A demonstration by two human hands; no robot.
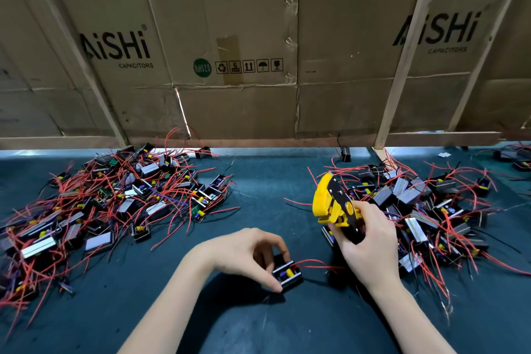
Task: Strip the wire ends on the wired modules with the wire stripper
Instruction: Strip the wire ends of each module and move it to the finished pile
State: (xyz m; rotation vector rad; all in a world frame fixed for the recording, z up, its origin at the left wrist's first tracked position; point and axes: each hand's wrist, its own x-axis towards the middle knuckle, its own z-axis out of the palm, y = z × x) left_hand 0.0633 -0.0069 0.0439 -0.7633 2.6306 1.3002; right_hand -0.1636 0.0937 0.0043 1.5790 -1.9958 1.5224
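Two hands busy: left hand (247,253) pinches module (286,273) steady; right hand (370,238) clenches wire stripper (334,201) raised, ready for red wire (313,263).

Head view looks down, close over the table (258,181), perhaps tilted forward.

Dim, soft-shadowed, edges fisheye-warped.
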